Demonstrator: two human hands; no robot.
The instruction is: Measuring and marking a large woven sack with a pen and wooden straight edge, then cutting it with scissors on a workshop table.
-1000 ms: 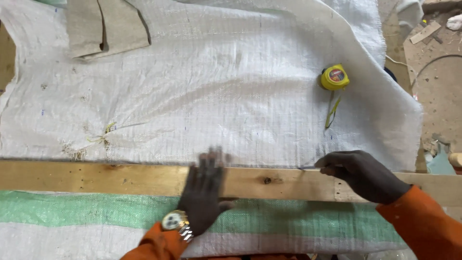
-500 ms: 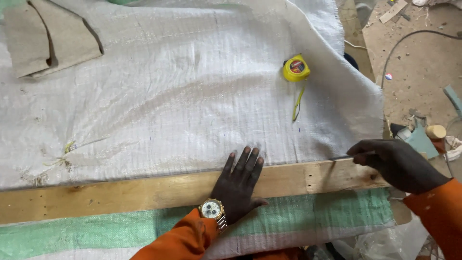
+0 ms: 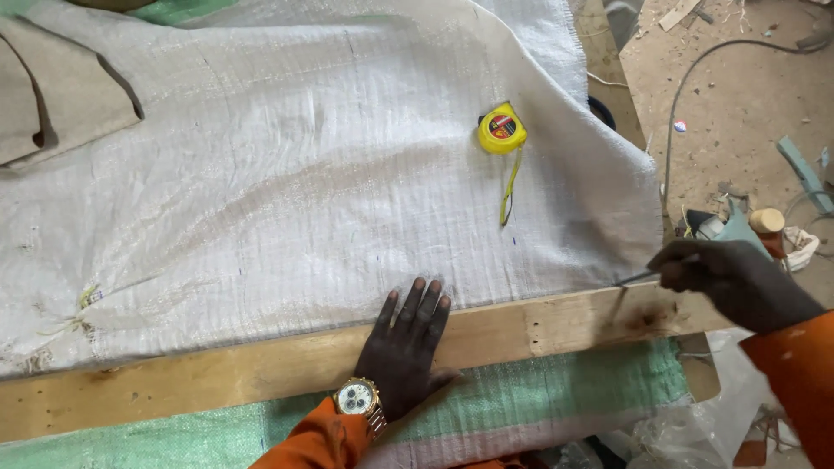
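Note:
A long wooden plank (image 3: 217,373) lies across a white woven sheet (image 3: 304,182) near the front. My left hand (image 3: 404,347) rests flat on the plank with fingers spread, a wristwatch (image 3: 356,398) on its wrist. My right hand (image 3: 725,278) holds a thin pen-like marker (image 3: 638,278), its tip at the plank's far edge near the right end. A yellow tape measure (image 3: 501,130), its strip pulled out a little, sits on the sheet beyond the plank.
A green-striped woven sheet (image 3: 556,399) lies under the plank's near side. Beige cloth pieces (image 3: 61,95) lie at the far left. At the right, the dusty floor (image 3: 738,104) holds a cable, scraps and small tools.
The view has shifted right along the plank. My right hand has moved along the plank's edge toward its right end, and my left hand followed rightward, still flat on the wood.

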